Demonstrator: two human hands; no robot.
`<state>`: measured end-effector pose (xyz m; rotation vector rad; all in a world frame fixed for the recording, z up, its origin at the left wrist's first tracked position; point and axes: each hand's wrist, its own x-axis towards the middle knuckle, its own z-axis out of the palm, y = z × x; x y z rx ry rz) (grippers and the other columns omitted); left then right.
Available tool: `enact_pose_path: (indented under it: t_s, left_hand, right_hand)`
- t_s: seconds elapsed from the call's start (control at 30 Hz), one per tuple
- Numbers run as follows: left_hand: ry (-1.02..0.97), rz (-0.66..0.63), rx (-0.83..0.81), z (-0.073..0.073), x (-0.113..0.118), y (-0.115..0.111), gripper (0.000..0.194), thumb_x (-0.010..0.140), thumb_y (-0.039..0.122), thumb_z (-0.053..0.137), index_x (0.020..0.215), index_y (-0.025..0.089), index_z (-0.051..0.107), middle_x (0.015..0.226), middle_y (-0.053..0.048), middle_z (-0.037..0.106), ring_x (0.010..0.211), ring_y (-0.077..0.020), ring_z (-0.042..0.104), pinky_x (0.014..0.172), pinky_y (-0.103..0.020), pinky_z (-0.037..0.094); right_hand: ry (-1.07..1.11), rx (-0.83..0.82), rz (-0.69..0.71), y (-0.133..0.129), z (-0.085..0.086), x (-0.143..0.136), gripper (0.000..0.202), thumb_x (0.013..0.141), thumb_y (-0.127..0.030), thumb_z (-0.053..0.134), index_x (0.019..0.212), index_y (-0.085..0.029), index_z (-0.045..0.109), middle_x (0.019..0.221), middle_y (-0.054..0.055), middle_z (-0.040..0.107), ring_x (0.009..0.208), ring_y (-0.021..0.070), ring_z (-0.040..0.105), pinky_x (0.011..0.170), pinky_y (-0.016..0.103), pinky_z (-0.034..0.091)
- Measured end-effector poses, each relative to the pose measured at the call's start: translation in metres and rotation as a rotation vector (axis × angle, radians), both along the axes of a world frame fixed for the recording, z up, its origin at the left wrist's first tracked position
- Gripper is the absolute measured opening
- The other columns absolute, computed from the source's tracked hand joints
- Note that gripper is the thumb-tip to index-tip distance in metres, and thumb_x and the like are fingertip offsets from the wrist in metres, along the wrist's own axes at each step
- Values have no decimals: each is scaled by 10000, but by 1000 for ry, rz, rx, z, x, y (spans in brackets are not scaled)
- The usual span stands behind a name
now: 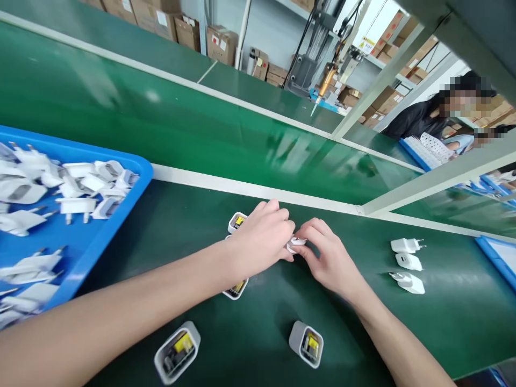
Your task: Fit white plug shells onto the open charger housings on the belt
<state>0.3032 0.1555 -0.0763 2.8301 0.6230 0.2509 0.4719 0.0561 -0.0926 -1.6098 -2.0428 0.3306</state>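
left hand (262,236) curled, right hand (328,258) pinching, both gripping small white plastic plug piece (296,243) | mid counter (363,322), matte green | open grey shells (306,344) at near edge

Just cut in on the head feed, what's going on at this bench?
Both hands, left and right, meet on a small white plug piece over the green mat. Open charger shells lie around them, three finished chargers sit to the right, and a blue tray of plug parts stands left.
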Motion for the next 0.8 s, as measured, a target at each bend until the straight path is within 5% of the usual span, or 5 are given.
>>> enact_pose_path:
  t_s: [0.3,0.4,0.6,0.7,0.8]
  left_hand:
    - [34,320,-435,57,-73,17,662,888,795,386,1094,208,611,670,4,654,625,-206,618,585,-297,390]
    - [-42,345,-570,58,-76,4,701,905,815,262,1069,212,580,726,-6,664,650,-194,630,575,-291,420]
    - [-234,150,-740,59,-29,-24,719,984,710,84,1161,197,557,962,-69,677,743,-157,654,610,-277,479]
    - [-272,125,-755,62,-28,-25,721,1013,638,27,1257,192,538,1077,-91,665,843,-154,661,667,-273,504]
    - [-183,191,-603,60,-50,-20,646,991,652,325,1410,176,446,1243,-119,624,1081,-215,609,793,-314,517]
  right_hand:
    - [-464,-174,-469,-39,37,123,471,886,-677,563,995,-233,673,941,87,661,767,257,633,673,384,468]
    - [-326,40,-493,-43,46,95,525,896,-679,567,1144,-221,635,980,102,648,795,256,640,675,385,494]
    - [58,68,18,-13,47,-29,425,960,-357,622,1352,-255,492,1144,83,602,856,190,617,718,338,562]
    - [132,209,32,-1,39,-38,231,951,-235,621,1178,-239,578,1106,65,602,812,165,601,679,308,553]
    - [302,177,75,-1,26,-21,182,946,-216,640,1125,-247,620,1122,62,609,932,184,620,761,324,567]
